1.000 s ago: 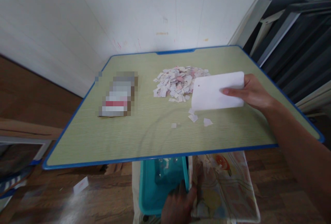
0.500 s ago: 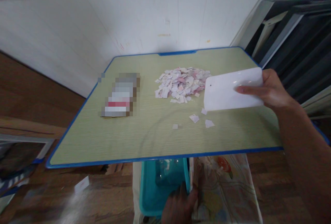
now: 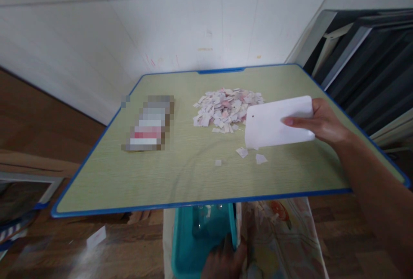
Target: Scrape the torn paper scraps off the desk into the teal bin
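Note:
My right hand grips a thin white plastic board with rounded corners and a small hole near one corner. Its thumb lies along the near face. The board is tilted up on the right half of the table, its left end beside a heap of torn paper scraps, white with some pink. Several loose scraps lie just below the board. Under the table's near edge, my left hand is closed at the right rim of a teal plastic tray; its fingertips are partly hidden in shadow.
A pixelated box-like item lies on the left of the blue-edged table. Patterned cloth with paper bits is beneath, right of the tray. Dark panels lean at the right, and a white wall stands behind.
My right hand has brought the board left and a little toward me, turning its face and covering one loose scrap. My left hand stays at the tray. The view has shifted slightly.

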`<state>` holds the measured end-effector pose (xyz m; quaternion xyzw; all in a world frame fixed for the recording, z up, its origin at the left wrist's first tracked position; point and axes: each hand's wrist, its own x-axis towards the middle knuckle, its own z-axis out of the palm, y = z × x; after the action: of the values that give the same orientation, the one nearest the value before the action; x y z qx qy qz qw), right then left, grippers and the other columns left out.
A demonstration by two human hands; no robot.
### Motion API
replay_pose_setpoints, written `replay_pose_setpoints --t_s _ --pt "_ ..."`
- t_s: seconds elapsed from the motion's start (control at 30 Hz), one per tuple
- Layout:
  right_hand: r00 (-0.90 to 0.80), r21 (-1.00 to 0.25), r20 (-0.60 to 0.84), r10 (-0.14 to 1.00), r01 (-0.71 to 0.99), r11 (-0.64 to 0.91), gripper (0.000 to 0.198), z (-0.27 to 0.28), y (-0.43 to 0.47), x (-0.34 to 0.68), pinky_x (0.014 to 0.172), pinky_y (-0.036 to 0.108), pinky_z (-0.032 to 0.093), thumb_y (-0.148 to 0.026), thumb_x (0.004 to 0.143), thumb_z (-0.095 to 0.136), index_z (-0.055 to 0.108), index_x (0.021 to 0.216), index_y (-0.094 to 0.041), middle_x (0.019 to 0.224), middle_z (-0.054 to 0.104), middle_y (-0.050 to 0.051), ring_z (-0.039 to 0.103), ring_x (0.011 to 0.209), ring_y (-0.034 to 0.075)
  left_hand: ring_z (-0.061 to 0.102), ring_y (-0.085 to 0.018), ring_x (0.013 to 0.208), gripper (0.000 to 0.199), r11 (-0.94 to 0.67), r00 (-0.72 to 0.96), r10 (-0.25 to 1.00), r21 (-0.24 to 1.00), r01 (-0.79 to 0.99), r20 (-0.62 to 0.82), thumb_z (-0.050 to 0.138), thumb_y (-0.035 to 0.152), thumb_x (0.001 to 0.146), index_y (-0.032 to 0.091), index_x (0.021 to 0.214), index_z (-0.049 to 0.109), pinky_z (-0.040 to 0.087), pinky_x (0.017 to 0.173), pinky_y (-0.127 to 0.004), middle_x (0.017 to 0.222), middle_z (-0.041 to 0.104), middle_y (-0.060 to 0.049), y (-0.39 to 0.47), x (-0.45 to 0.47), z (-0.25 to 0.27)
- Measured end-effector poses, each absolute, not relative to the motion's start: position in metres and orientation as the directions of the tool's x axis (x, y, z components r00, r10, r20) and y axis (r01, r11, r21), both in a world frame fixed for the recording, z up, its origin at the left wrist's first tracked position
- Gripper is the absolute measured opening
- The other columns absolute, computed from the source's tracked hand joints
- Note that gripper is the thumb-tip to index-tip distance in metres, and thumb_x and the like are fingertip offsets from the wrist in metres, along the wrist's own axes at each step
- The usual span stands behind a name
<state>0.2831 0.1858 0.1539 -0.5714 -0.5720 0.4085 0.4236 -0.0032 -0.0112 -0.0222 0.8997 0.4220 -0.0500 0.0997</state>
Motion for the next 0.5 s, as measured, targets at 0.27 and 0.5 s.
replay_pose_setpoints --t_s 0.27,0.5 --pt "0.086 -0.932 0.048 0.995 0.362 0.014 0.020 0.155 0.186 0.281 0.041 0.017 0.038 -0.027 0.053 0.068 0.060 0.066 -0.014 0.062 0.059 -0.001 0.050 0.048 0.007 0.058 -0.018 0.061 0.042 -0.616 0.625 0.744 0.120 0.779 -0.236 0.051 0.011 0.067 0.030 0.104 0.047 0.047 0.046 -0.026 0.086 0.061 -0.005 -0.010 -0.001 -0.022" --pt "0.124 -0.909 0.055 0.991 0.416 -0.002 0.022 0.155 0.186 0.285 0.039 0.017 0.033 -0.031 0.053 0.067 0.056 0.061 -0.014 0.055 0.054 -0.003 0.045 0.044 0.006 0.059 -0.020 0.064 0.042 -0.614 0.625 0.759 0.116 0.781 -0.183 0.053 0.015 0.066 0.030 0.105 0.047 0.048 0.049 -0.028 0.087 0.062 -0.007 -0.017 -0.005 -0.041"
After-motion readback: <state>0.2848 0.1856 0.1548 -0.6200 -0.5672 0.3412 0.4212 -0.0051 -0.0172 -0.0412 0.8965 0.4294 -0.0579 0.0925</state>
